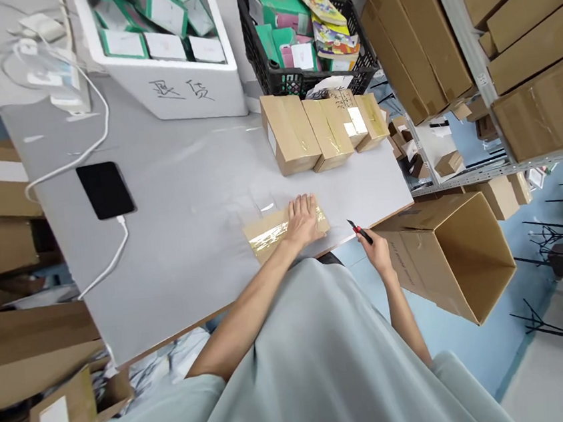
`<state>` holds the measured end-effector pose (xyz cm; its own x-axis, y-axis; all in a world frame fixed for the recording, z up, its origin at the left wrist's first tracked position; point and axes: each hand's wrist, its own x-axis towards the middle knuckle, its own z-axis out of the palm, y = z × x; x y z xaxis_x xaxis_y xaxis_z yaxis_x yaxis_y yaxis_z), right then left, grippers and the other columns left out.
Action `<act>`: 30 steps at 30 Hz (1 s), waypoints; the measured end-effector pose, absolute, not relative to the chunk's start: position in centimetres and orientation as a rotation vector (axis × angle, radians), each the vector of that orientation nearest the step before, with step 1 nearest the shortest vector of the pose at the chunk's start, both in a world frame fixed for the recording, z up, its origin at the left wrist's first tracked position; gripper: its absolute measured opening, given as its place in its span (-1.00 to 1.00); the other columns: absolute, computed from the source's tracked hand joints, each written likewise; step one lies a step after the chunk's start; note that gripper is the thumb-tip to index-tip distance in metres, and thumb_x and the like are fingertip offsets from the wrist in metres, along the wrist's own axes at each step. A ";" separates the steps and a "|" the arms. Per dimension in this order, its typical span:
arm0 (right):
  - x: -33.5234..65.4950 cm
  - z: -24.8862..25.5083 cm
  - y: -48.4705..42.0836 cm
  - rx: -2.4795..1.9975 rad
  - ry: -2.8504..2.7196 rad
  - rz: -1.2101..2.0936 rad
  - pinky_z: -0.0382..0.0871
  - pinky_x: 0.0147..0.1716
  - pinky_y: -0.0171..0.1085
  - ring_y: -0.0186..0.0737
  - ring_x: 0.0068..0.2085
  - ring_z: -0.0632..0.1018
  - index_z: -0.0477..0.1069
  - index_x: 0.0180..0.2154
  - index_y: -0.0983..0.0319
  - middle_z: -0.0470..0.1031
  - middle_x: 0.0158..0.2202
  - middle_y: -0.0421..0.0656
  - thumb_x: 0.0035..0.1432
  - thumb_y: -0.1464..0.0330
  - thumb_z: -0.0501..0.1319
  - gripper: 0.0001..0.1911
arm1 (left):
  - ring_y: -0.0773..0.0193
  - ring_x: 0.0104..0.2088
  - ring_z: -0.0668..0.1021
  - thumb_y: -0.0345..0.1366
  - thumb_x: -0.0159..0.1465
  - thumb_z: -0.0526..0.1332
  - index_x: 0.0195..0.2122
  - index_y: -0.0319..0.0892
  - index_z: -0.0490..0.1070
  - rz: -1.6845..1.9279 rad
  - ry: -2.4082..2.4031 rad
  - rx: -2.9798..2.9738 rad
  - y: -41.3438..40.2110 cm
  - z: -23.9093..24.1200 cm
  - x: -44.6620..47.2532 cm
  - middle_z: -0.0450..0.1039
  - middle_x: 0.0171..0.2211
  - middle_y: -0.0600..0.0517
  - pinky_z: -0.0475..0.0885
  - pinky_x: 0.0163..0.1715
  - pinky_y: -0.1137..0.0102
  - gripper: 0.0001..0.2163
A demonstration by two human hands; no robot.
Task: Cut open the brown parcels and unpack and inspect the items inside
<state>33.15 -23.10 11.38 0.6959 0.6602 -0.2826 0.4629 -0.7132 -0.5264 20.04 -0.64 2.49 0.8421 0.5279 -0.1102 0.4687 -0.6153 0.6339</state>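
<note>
Flat on top of a small taped cardboard box (pixel 270 234) rests my left hand (pixel 303 221), fingers stretched out. The box lies near the table's front edge, with shiny clear tape along its top. My right hand (pixel 378 252) is closed around a black and red utility knife (pixel 360 231), just off the table edge to the right of the box. The knife's dark blade points up and left, apart from the box. Behind the box, several small cardboard boxes (pixel 291 133) stand in a row on the table.
A white foam bin (pixel 188 90) and a black crate (pixel 267 78), both holding green and white boxes, stand at the back. A phone (pixel 106 190) on a white cable lies left on the grey table (pixel 179 248). An open carton (pixel 421 250) stands at right, below shelving (pixel 478 69).
</note>
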 end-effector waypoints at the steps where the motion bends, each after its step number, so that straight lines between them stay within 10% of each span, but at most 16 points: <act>1: 32.6 11.6 -23.5 -2.472 -0.824 0.636 0.53 -0.13 -0.18 0.05 -0.19 0.73 0.68 0.07 0.14 0.78 -0.16 -0.03 0.49 -0.02 0.14 -0.50 | -0.62 0.55 0.21 -0.20 -0.08 0.58 0.59 -0.50 0.04 0.122 0.717 2.363 -0.6 2.6 20.2 0.14 0.52 -0.66 -0.05 0.57 -0.33 0.24; 12: 30.1 15.3 -24.1 -2.291 -0.728 0.556 0.54 -0.12 -0.16 0.07 -0.17 0.72 0.66 -0.08 0.20 0.75 -0.22 -0.04 0.45 -0.10 0.15 -0.46 | -0.50 0.60 0.15 -0.03 -0.01 0.61 0.67 -0.20 -0.32 0.512 0.744 2.272 0.8 7.4 15.1 0.09 0.58 -0.44 -0.16 0.62 -0.35 0.41; 22: 27.4 15.4 -18.7 -2.181 -1.076 0.746 0.53 -0.15 -0.22 -0.06 -0.28 0.66 0.66 -0.02 0.19 0.69 -0.30 -0.11 0.48 -0.03 0.14 -0.50 | -0.45 0.63 0.10 0.14 0.01 0.65 0.69 -0.14 -0.37 0.457 1.010 1.950 -3.1 3.1 6.4 -0.04 0.62 -0.47 0.15 0.57 -0.26 0.47; 30: 25.3 14.7 -16.0 -2.237 -1.255 0.911 0.57 -0.10 -0.21 -0.04 -0.23 0.75 0.62 0.13 0.13 0.74 -0.25 -0.13 0.56 0.03 0.10 -0.55 | 0.01 0.13 0.69 0.09 0.44 0.30 0.25 -0.12 0.53 0.694 1.205 1.598 1.0 4.5 6.8 0.55 0.25 -0.20 0.65 0.16 0.11 -0.50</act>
